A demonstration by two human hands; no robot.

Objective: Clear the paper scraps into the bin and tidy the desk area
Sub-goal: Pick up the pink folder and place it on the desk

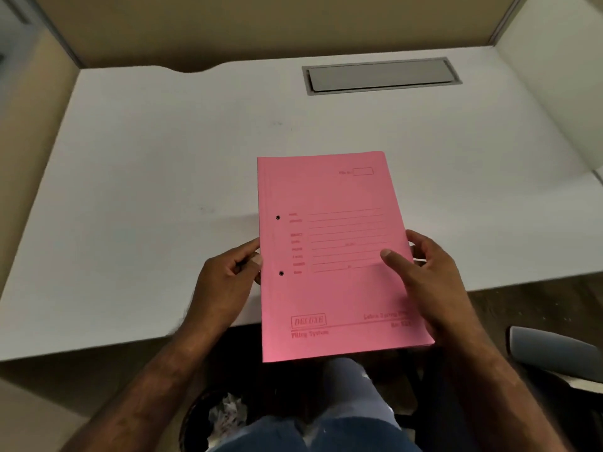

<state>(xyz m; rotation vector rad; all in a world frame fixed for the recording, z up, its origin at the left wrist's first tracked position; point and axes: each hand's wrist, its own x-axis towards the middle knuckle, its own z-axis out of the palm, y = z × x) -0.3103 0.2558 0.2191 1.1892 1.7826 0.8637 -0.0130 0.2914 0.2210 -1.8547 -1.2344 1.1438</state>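
**Pink folder held over the worktop edge**

Around: white worktop (pixel 163 190), bare but for a grey cable hatch (pixel 380 76) set flush near the far edge, lid down. Beige partition panels (pixel 228 24) behind and to both sides. Grey chair armrest (pixel 551 353) low at the right, off the worktop.

Containers: dark round bin (pixel 199 425) on the floor below the near edge, left of the blue-jeaned knees (pixel 326 429); crumpled paper scraps (pixel 228 415) inside it.

Hands: pink folder (pixel 332 256) gripped on both long sides, cover up, far half above the worktop, near half overhanging the lap. Left hand (pixel 228 275) pinching the punched spine edge, fingers curled, thumb by the lower hole. Right hand (pixel 430 272) clasping the opposite edge, thumb flat on the cover, fingers wrapped beneath.
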